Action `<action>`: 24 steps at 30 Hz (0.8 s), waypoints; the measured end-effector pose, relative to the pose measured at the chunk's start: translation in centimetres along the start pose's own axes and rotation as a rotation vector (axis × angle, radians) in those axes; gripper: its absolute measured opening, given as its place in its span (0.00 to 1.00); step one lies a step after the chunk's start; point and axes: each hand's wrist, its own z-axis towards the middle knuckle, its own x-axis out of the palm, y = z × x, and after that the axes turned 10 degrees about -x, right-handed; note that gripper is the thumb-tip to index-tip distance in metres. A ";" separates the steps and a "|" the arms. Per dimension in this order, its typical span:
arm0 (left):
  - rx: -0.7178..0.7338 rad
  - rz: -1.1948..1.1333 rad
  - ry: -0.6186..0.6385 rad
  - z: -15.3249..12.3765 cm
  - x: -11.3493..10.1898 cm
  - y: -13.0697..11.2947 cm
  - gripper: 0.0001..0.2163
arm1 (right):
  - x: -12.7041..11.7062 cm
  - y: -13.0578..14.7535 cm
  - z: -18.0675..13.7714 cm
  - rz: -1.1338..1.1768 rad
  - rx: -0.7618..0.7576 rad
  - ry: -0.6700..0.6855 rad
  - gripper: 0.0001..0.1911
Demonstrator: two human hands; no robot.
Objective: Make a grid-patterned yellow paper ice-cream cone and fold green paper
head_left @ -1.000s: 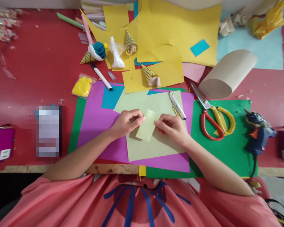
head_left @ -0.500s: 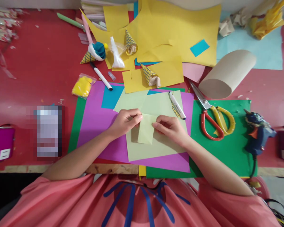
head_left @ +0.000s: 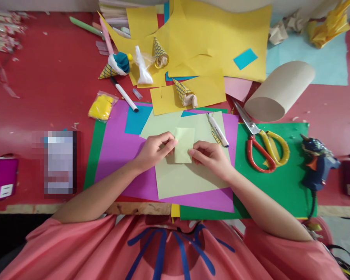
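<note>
A small pale yellow-green piece of paper [head_left: 184, 146] is held up between my two hands. My left hand [head_left: 160, 148] pinches its left edge between thumb and fingers. At the lower right edge, my right hand [head_left: 207, 154] pinches it the same way. Beneath lies a larger pale green sheet [head_left: 186, 181], on top of a purple sheet [head_left: 119, 151]. A white marker [head_left: 218, 130] rests on the pale green paper just beyond my right hand.
Scissors [head_left: 268, 149] with red and yellow handles and a hot glue gun [head_left: 317, 163] lie on green paper at right. A cardboard tube [head_left: 280, 91] is behind them. Patterned paper cones [head_left: 181, 91], yellow sheets [head_left: 221, 35] and a bagged yellow lump [head_left: 101, 107] lie farther back. A blurred-out phone-shaped object [head_left: 60, 161] is at left.
The small paper has tilted and shifted up between my fingers, so it now appears more upright and rectangular. Both hands stay nearly in place, still pinching its edges.
</note>
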 end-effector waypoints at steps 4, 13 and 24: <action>0.006 -0.021 0.011 0.0 0.2 0.1 0.15 | 0.0 -0.2 0.1 0.041 0.000 -0.019 0.14; 0.093 -0.218 0.023 0.2 0.5 2.0 0.25 | -0.1 -0.7 0.1 0.032 0.019 -0.105 0.16; 0.159 -0.134 0.056 0.2 -0.3 1.6 0.14 | -0.4 -0.5 0.1 -0.028 -0.063 -0.116 0.18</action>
